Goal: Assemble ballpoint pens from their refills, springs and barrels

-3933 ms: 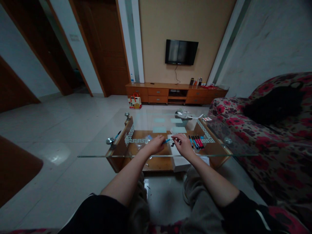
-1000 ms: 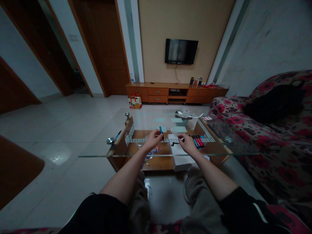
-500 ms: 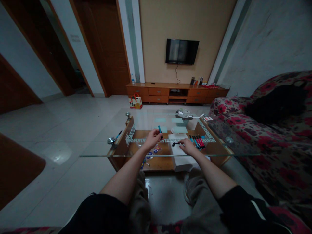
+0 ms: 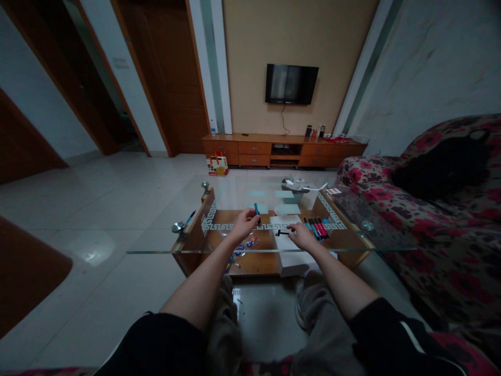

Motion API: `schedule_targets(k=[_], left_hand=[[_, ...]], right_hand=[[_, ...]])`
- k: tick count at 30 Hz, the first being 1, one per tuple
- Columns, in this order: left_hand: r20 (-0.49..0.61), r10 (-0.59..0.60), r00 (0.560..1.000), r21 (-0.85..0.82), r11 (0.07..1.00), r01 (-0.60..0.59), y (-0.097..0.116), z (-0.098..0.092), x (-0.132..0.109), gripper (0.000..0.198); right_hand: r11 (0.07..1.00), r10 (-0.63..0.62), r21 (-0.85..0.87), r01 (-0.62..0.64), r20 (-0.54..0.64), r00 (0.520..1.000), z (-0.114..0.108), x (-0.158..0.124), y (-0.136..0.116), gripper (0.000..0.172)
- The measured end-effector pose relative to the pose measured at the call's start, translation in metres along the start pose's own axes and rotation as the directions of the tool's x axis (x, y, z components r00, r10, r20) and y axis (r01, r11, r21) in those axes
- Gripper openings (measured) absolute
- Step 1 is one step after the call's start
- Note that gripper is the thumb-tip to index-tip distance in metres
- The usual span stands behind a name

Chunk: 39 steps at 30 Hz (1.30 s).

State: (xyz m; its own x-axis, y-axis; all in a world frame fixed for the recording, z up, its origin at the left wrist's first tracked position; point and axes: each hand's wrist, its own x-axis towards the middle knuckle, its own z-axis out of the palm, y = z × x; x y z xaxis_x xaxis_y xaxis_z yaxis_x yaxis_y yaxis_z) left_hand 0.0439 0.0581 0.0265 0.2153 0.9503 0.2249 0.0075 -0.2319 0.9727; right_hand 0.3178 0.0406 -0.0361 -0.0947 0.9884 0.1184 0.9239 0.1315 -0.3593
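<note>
My left hand (image 4: 246, 223) is closed around a blue marker (image 4: 257, 209) with a dark lower end, held upright above the glass tabletop (image 4: 164, 230). My right hand (image 4: 302, 236) pinches a thin black T-shaped piece (image 4: 282, 233) that points left toward the marker; the two things are apart. Just right of that hand, several blue and red markers (image 4: 318, 230) with black ends lie side by side. Over the table's left side rests a blue-and-black pen (image 4: 190, 216).
Under the glass, a white box (image 4: 291, 261) and small plastic packets (image 4: 250, 241) sit on the wooden shelf (image 4: 258, 267). Toward the far right edge is a dark bowl (image 4: 294, 186). A floral sofa (image 4: 376, 203) flanks the table; a TV cabinet (image 4: 254, 148) stands beyond.
Both hands stay nearly in place, still holding the marker and the black piece. The view has shifted very slightly.
</note>
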Motion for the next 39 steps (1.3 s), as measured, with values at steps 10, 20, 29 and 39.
schedule_targets(k=[10, 20, 29, 39], left_hand=[[0.020, -0.007, 1.000, 0.014, 1.000, 0.007, 0.004, 0.000, -0.003, 0.018], [0.023, -0.011, 1.000, 0.015, 1.000, 0.010, 0.006, 0.001, -0.004, 0.018], [0.027, -0.023, 0.999, 0.011, 1.000, 0.023, 0.004, 0.000, -0.003, 0.021], [0.025, -0.025, 0.999, 0.027, 0.999, 0.024, 0.007, 0.000, -0.005, 0.020]], right_hand=[[0.995, 0.080, -0.058, -0.079, 0.020, 0.997, -0.003, -0.002, -0.001, 0.031], [0.981, 0.165, -0.096, -0.169, -0.046, 0.985, -0.013, -0.004, -0.005, 0.015], [0.985, 0.149, -0.078, -0.157, -0.095, 0.984, -0.010, -0.005, -0.004, 0.012], [0.986, 0.159, -0.003, -0.164, -0.220, 0.962, -0.013, 0.007, -0.003, 0.019]])
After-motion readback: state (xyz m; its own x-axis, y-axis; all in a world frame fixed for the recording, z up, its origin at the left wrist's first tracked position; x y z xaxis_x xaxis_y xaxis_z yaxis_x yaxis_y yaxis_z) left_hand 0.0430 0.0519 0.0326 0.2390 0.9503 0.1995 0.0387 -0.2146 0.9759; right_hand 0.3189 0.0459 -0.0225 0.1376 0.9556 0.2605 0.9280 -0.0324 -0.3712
